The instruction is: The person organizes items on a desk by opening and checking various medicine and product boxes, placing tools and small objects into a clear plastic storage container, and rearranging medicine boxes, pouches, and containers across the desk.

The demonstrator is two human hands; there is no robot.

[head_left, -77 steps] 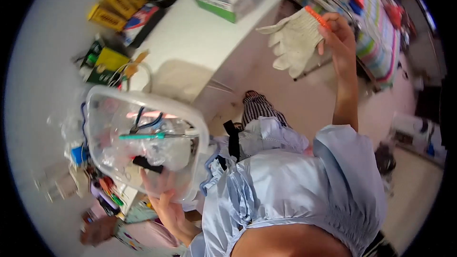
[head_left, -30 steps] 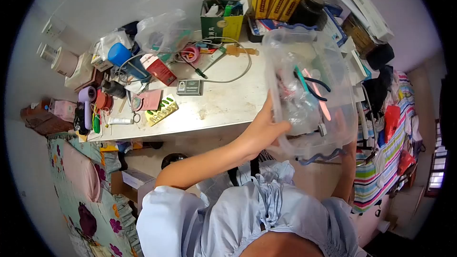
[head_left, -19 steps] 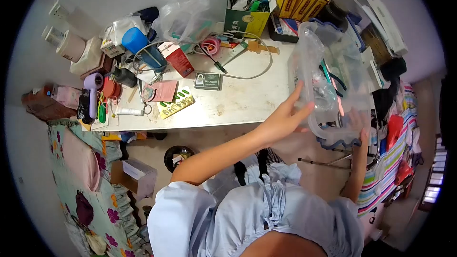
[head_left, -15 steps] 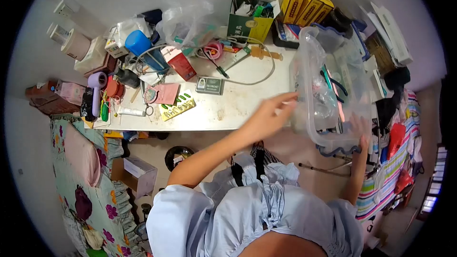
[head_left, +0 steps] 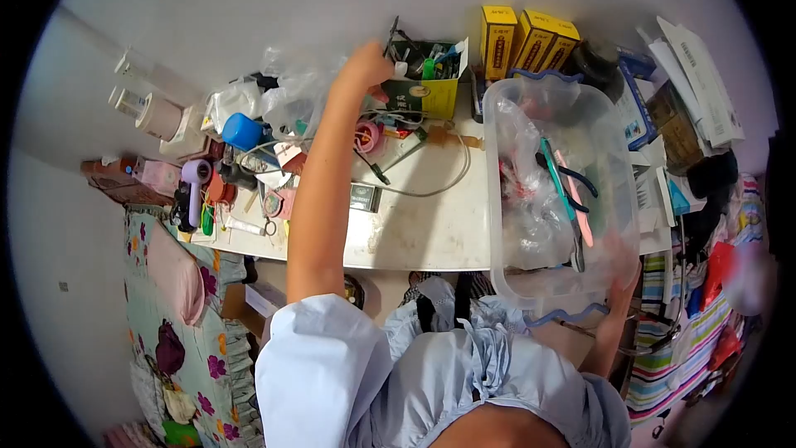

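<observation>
My left hand (head_left: 365, 70) is at the left edge of a green and yellow box (head_left: 435, 98), which is filled with pens and small tools. Its fingers are curled in beside a dark, thin item; what they grip is hidden. At the right, a clear plastic bin (head_left: 497, 270) overlaps the table's front edge. Inside it are a plastic bag (head_left: 531, 216), a pink toothbrush (head_left: 574, 199), a teal-handled tool (head_left: 557, 174) and dark-handled pliers (head_left: 580, 178). Seen partly through the plastic, my right hand (head_left: 620, 274) holds the bin's lower right side.
On the white table (head_left: 414, 236) lie a looped grey cable (head_left: 448, 187), a small dark box (head_left: 364, 197) and a blue-capped bottle (head_left: 241, 130). Yellow boxes (head_left: 543, 40) stand behind the bin. A flowered bed (head_left: 220, 365) is at the left, striped cloth (head_left: 672, 369) at the right.
My left hand has left the bin's side and reached up and left to the green box. My right hand stays on the bin. The glove seen earlier is no longer in view.
</observation>
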